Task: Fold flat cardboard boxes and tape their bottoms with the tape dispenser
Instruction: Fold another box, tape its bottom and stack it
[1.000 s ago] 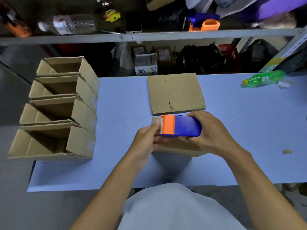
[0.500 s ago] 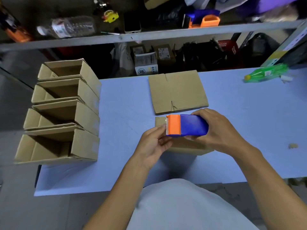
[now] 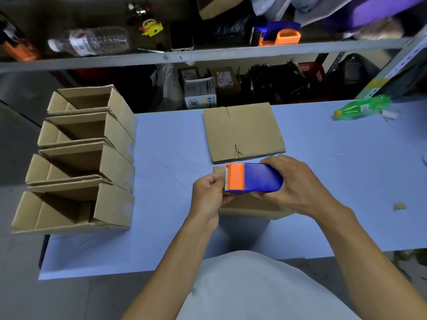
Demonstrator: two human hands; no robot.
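Progress check, left to right. We're seeing four folded boxes lined up on the left edge of the surface, lying on their sides with open ends facing left. Their bottoms aren't facing us, so we can't tell whether they're taped; we're guessing those are finished.

Centre: our left hand is pinching at the toothed orange end of the tape dispenser, likely grasping the tape's free end, though the tape itself is too thin to see. Our right hand is gripping the dispenser's blue body from the right side. We're holding it just above the box in progress, which is sitting on the surface under both hands and mostly hidden by them. We're judging that its bottom flaps are closed and the tape strip isn't on yet.

Just behind it, a flat cardboard stack is waiting, unfolded; we can't count the pieces.

So we're roughly at box five, taping pending, with the flat ones left to fold.
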